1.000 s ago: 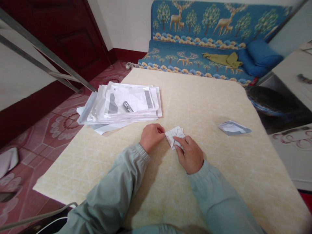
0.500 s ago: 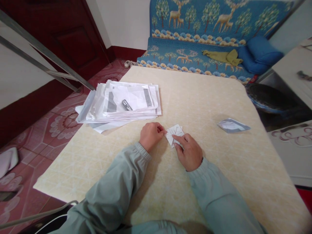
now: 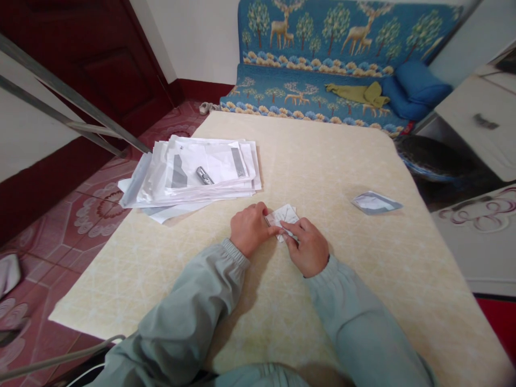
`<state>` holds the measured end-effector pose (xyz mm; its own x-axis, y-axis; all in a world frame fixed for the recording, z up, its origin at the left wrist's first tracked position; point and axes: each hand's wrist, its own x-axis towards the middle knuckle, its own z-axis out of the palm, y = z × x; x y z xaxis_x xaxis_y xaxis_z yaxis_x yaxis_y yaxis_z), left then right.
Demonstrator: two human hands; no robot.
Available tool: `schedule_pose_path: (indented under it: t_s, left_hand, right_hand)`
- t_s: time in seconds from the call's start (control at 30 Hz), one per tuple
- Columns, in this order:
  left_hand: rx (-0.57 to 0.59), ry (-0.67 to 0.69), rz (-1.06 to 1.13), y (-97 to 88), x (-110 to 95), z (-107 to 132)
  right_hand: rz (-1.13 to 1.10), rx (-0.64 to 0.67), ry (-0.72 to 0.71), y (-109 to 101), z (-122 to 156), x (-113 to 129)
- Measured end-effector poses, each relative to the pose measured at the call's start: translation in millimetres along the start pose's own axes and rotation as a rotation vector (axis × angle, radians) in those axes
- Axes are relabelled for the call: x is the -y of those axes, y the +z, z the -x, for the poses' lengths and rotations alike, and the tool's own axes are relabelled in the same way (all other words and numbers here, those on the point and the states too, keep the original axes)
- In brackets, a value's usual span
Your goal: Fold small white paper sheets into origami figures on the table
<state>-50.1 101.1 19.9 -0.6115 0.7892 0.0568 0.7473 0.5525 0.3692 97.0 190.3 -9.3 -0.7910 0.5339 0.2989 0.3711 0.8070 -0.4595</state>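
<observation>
The left hand and right hand pinch a folded paper between closed fingers, just above the near edge of the table. Beyond it lie a paper stack topped by a metal object, a flat packet, and a blue sofa.
</observation>
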Motion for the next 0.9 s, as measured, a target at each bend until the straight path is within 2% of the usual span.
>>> schedule_pose_path:
  t_s: [0.23, 0.43, 0.63, 0.9]
  left_hand:
    - [0.025, 0.05, 0.03, 0.5, 5.2, 0.8]
    - [0.045, 0.035, 0.014, 0.2, 3.5, 1.9]
    - [0.048, 0.065, -0.016, -0.8, 1.7, 4.6]
    - [0.054, 0.119, 0.014, 1.0, 4.8, 7.3]
  right_hand:
    - [-0.059, 0.006, -0.001, 1.0, -0.6, -2.7]
    - [-0.076, 0.012, 0.009, -0.3, -1.0, -2.2]
    - [-0.092, 0.014, 0.066, -0.2, -1.4, -0.4]
    - [-0.138, -0.229, 0.178, 3.0, -3.9, -4.0]
